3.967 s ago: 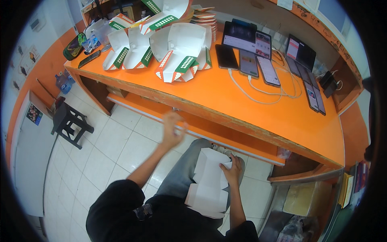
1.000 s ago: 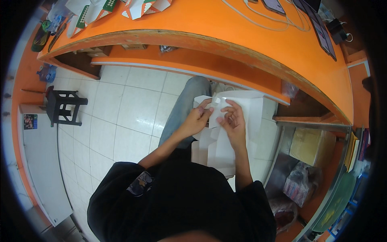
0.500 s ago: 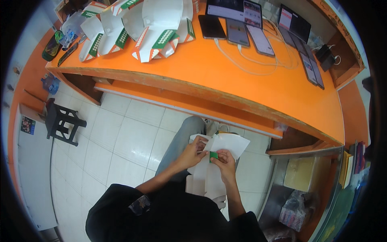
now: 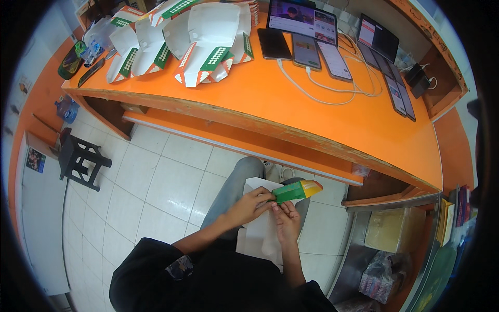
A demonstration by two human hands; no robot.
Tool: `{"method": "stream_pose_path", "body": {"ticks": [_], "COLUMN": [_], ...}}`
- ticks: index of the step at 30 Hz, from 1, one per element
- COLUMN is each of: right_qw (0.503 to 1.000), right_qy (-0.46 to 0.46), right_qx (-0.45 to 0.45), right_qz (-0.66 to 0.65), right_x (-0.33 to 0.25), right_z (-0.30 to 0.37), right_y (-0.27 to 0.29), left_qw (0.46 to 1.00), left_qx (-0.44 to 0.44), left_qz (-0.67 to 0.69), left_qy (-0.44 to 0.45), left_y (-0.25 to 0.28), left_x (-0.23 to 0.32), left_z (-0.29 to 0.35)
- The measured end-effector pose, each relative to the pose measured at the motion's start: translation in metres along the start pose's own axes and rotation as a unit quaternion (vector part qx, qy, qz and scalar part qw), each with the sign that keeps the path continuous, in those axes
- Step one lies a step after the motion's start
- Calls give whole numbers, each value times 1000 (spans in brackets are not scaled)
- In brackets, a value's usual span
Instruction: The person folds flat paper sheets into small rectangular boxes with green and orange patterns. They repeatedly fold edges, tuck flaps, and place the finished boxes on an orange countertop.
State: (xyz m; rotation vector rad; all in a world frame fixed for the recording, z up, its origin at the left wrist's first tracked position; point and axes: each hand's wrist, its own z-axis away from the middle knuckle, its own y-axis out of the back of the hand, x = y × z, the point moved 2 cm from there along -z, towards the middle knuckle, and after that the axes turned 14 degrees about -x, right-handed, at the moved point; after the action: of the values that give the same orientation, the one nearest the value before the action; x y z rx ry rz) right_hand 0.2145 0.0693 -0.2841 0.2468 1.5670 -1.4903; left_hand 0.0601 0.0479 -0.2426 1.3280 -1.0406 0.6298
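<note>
Over my lap lies a partly folded cardboard food box [image 4: 261,235], its inner side white. One flap stands folded over, showing a green panel [image 4: 290,192] with an orange and yellow end pointing right. My left hand [image 4: 250,206] pinches the box where the green flap meets the white card. Just below the flap, my right hand [image 4: 287,219] is closed on the same edge, thumb and fingertips together. The fingertips of both hands nearly touch. Part of the box's lower end is hidden by my dark shirt.
On the orange table [image 4: 291,104] stand several formed open boxes [image 4: 210,60], white inside with green and orange sides. Several phones [image 4: 334,60] with white cables and a lit tablet [image 4: 301,18] lie to the right. A black stool [image 4: 83,158] stands on the floor at left; shelves [image 4: 395,226] are at right.
The white flap at the box's upper right has folded over and now shows its green and orange outside. My right hand has shifted slightly down, and my left slightly toward it.
</note>
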Motion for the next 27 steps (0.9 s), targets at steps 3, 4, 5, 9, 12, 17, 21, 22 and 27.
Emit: {"method": "stream_pose_path", "body": {"ticks": [3, 4, 5, 9, 12, 17, 21, 22, 27], "right_qw": [995, 990, 984, 974, 978, 992, 982, 976, 964], "right_qy": [45, 62, 77, 62, 55, 56, 87, 97, 138], "right_qx": [-4, -4, 1, 11, 9, -22, -14, -7, -16], "right_qz": [90, 127, 162, 218, 199, 114, 165, 197, 226], "right_x": [-1, -3, -4, -4, 1, 5, -1, -2, -3], "right_z": [-2, -2, -3, -4, -5, -4, -3, -2, 1], "right_y": [-6, -6, -6, -1, -1, -1, -3, -4, -13], "left_qw": [1000, 1000, 1000, 999, 1000, 999, 995, 993, 946], "left_qx": [8, 10, 18, 29, 21, 1, -1, 18, 20], "left_qz": [2, 1, 8, 11, 2, 37, 93, 115, 322], "left_qy": [2, 3, 5, 13, 21, 37, 28, 1, 43], "left_y": [3, 3, 3, 1, 3, 9, 8, 8, 1], "left_x": [2, 3, 4, 6, 6, 12, 17, 17, 4], "left_z": [0, 1, 1, 3, 4, 6, 6, 5, 4]}}
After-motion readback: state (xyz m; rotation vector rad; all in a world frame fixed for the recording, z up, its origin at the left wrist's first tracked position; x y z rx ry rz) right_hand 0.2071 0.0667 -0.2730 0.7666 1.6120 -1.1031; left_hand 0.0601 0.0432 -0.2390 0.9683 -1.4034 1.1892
